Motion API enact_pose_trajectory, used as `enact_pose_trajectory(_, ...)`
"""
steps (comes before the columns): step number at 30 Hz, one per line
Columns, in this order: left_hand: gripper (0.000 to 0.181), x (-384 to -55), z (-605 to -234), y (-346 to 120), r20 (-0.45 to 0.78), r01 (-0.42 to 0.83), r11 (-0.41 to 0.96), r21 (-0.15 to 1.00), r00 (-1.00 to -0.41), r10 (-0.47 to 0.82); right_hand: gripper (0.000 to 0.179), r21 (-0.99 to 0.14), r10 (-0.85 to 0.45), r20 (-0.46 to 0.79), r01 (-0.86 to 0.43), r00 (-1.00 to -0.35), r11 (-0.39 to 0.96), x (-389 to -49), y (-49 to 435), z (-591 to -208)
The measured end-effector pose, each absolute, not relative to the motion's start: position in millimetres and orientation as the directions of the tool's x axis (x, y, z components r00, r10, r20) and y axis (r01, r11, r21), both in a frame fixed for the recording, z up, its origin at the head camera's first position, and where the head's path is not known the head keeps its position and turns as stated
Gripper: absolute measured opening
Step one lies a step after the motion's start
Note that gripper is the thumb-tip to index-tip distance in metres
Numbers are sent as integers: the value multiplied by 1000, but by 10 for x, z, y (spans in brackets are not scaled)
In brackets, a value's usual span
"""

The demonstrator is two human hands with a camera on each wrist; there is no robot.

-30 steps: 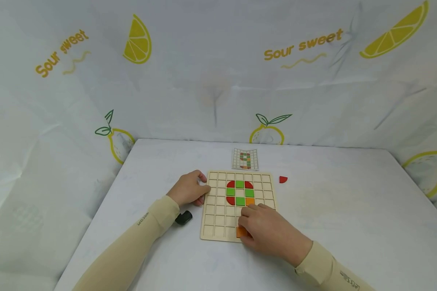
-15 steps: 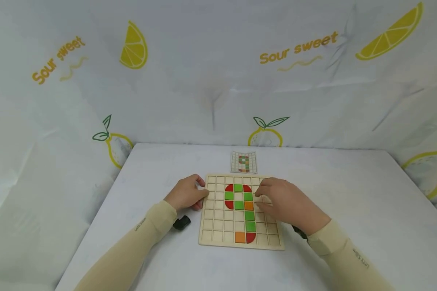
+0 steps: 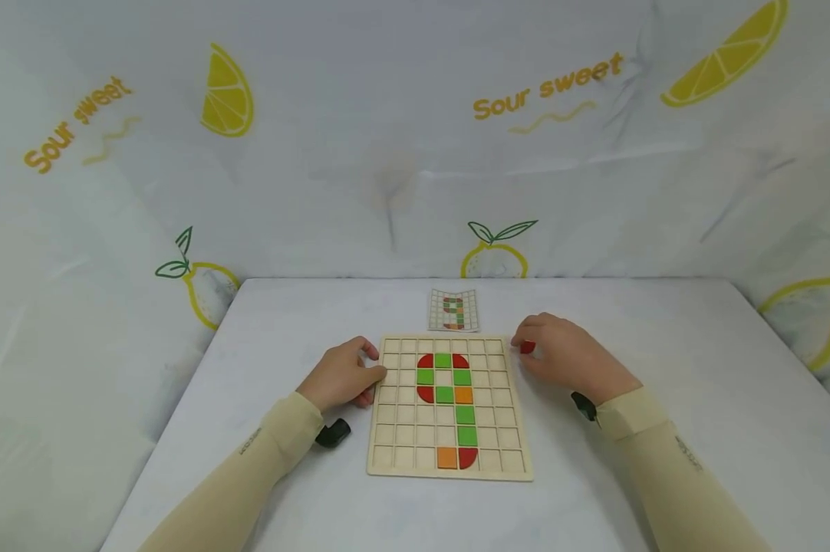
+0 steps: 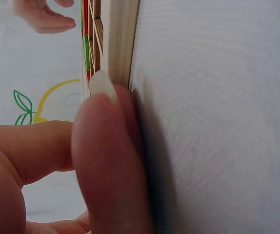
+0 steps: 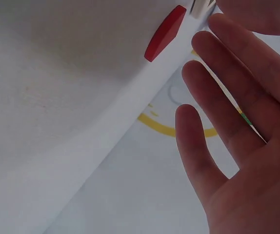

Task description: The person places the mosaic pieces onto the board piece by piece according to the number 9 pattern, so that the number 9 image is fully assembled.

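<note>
A wooden grid board (image 3: 404,418) lies flat on the table with green and orange squares and red quarter-round tiles set in its cells. At its left edge rests my left hand (image 3: 342,376); in the left wrist view the thumb (image 4: 108,146) touches the board's side. Just beyond the board's right edge, my right hand (image 3: 560,356) reaches over a loose red quarter-round tile (image 3: 528,347). The right wrist view shows that tile (image 5: 165,34) lying on the white surface, apart from the extended fingers (image 5: 193,131).
Behind the board lies a printed pattern card (image 3: 453,310) with a matching coloured figure. Black wrist devices show at the left wrist (image 3: 334,432) and right wrist (image 3: 584,405). A white cloth (image 3: 318,192) printed with lemons hangs behind the table.
My right hand has left the board's lower right, uncovering the red and green tiles there, and moved up and right to the loose red tile. The left hand stays at the board's left edge.
</note>
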State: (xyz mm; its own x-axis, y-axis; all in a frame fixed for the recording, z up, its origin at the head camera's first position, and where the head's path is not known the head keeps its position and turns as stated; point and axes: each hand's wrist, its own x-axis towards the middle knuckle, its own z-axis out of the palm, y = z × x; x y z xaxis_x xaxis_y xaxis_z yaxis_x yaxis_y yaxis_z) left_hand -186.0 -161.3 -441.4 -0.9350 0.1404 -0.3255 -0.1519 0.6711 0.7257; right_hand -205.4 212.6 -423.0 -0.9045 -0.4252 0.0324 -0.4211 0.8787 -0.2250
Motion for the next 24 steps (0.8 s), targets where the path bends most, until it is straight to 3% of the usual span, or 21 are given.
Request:
enact_pose_trajectory(5,29,-1843,-4383,-1617,-325,-154,669,727,-936,137,16,-237,-459,40,-455,-887,858,-2102,2168,-4262)
enact_pose_trajectory(24,29,-1881,-4395,-1609,-346,-169,671,722,-928,138,21,-279,-381,-8,-364,-925,889,-2189,2383,-4337)
